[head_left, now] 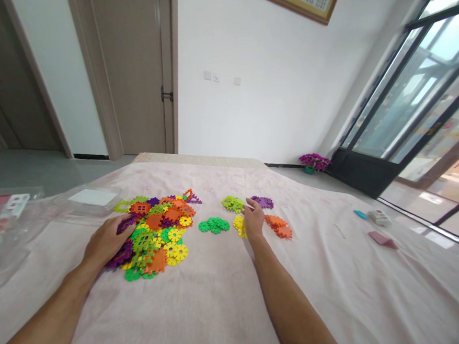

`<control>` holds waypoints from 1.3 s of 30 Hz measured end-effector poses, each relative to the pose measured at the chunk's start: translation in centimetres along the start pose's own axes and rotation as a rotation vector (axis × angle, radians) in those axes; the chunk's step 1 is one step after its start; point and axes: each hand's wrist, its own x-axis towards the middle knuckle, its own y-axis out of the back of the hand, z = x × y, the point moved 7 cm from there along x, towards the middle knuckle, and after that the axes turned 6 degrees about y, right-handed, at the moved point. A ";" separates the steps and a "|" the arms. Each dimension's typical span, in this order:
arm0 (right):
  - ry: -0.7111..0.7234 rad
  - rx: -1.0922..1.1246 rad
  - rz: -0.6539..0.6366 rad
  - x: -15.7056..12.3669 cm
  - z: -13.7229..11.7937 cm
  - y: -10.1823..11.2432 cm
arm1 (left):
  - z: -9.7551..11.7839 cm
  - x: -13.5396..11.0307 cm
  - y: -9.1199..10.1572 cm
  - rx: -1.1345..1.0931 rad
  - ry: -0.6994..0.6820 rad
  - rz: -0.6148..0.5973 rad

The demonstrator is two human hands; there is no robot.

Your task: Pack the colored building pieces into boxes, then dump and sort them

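A heaped pile of toothed plastic building pieces in orange, green, yellow and purple lies on the cloth. At its left edge my left hand curls its fingers around a purple piece. My right hand hovers among small sorted heaps, fingers slightly apart, with nothing visible in them. Lime-green pieces lie just left of its fingertips, and yellow discs sit partly hidden beneath it. Purple pieces are behind it, orange pieces to its right. Green discs form another heap between both hands.
Clear plastic containers stand on the left of the cloth-covered table. On the right lie a pink folded cloth, a small white box and a blue item. A potted purple plant stands on the floor beyond.
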 end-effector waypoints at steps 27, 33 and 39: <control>0.362 -0.279 -0.902 -13.6 -8.4 -10.2 | 0.3 -0.3 0.3 0.009 0.005 0.014; 0.292 -0.353 -0.505 -7.5 -6.0 -6.0 | 0.0 -0.1 0.1 0.000 -0.010 0.022; 0.142 -0.623 -0.303 -2.7 -2.8 -1.1 | -0.3 0.1 -0.2 0.014 -0.009 0.013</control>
